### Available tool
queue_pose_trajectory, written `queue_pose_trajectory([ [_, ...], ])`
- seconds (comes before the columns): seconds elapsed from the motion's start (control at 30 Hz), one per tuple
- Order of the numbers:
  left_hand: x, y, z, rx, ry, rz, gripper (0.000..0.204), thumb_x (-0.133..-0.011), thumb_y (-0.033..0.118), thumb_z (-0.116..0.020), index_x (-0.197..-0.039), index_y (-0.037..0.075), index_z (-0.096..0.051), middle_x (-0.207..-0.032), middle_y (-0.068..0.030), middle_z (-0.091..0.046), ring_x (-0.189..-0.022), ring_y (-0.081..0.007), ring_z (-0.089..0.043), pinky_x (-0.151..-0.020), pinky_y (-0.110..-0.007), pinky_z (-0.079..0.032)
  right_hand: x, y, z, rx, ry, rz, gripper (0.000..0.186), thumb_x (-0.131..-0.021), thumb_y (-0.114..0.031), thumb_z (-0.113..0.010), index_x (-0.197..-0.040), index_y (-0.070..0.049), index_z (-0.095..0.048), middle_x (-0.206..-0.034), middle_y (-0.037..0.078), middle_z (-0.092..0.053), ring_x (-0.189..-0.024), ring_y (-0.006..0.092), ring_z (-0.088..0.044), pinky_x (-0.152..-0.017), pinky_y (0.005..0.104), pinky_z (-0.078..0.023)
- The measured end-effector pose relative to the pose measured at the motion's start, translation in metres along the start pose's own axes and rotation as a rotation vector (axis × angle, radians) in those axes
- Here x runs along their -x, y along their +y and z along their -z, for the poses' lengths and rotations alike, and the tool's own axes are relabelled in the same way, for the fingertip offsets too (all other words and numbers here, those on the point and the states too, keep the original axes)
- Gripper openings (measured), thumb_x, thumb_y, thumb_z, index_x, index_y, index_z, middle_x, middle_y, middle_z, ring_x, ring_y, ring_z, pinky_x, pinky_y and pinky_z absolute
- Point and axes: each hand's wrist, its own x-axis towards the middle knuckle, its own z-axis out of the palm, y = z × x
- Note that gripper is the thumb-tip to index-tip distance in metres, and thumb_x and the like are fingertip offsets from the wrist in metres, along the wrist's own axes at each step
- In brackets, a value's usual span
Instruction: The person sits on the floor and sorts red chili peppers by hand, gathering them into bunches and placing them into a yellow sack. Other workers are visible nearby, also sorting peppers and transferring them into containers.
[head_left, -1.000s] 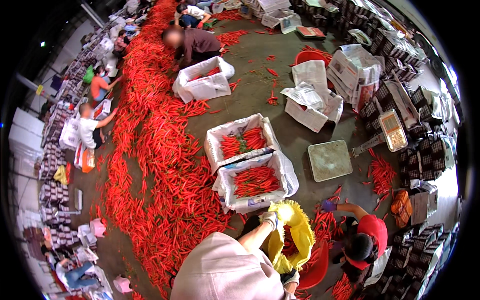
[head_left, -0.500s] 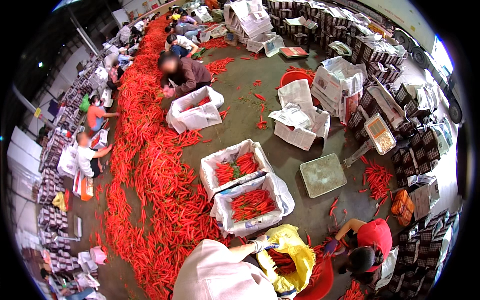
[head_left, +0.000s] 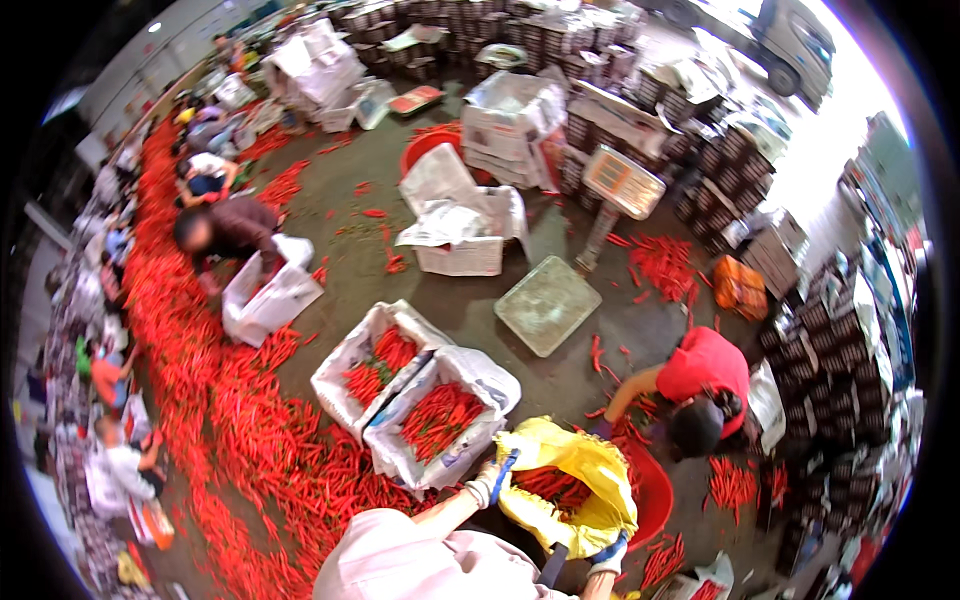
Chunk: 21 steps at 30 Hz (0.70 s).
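My left hand (head_left: 488, 484), in a white and blue glove, grips the left rim of a yellow woven sack (head_left: 565, 450) holding red chili peppers. My right hand (head_left: 606, 553), gloved alike, holds the sack's lower right rim. A red tub (head_left: 653, 489) sits against the sack's right side, partly hidden. Just beyond my left hand stand two paper-lined crates (head_left: 375, 440) of chilies with some green stems. A co-worker in red (head_left: 705, 360) bends to the right of the sack, one gloved hand near the chilies by the tub.
A long chili pile (head_left: 200, 400) runs along the left, with several workers beside it. A worker in brown (head_left: 245, 225) bends over a lined crate. Ahead lie a metal platform scale (head_left: 548, 305) and paper-covered crates (head_left: 460, 255). Stacked black crates (head_left: 830, 380) line the right; a truck (head_left: 790, 60) stands beyond.
My view has swung to the right, so the pile and far workers appear further left. My hands stay on the yellow sack. The co-worker in red still bends by the tub.
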Motion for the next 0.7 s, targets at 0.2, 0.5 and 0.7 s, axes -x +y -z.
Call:
queue_pose_trajectory([
  [0.2,-0.094,-0.087,0.089,-0.589,0.261,0.234,0.076,-0.072,0.071,-0.055,-0.099,-0.001,-0.061,-0.091,-0.0173,-0.060,-0.089,-0.0239,-0.056,-0.073,-0.035,-0.043,-0.037,0.058,0.018,0.221,0.319,-0.128,0.041,-0.093,-0.037,-0.042,-0.119,-0.007,-0.052,-0.113,0.012,-0.061,-0.098,0.0328,-0.058,-0.087,0.0467,-0.046],
  [0.5,-0.047,-0.049,0.053,-0.742,0.244,0.007,0.076,-0.074,0.067,-0.057,-0.095,-0.006,-0.063,-0.083,-0.0170,-0.065,-0.079,-0.0248,-0.063,-0.068,-0.037,-0.047,-0.045,0.067,0.015,0.338,0.510,-0.071,0.028,-0.085,-0.028,-0.059,-0.104,-0.008,-0.055,-0.088,0.011,-0.063,-0.077,0.0298,-0.060,-0.073,0.0447,-0.051],
  [0.7,-0.035,-0.016,0.042,-0.863,0.131,0.097,0.081,-0.080,0.067,-0.047,-0.120,-0.003,-0.053,-0.113,-0.0228,-0.059,-0.111,-0.0306,-0.054,-0.089,-0.037,-0.043,-0.041,0.070,0.001,0.388,0.516,-0.058,0.028,-0.084,-0.024,-0.058,-0.107,-0.010,-0.053,-0.090,0.012,-0.062,-0.080,0.0299,-0.060,-0.072,0.0451,-0.052],
])
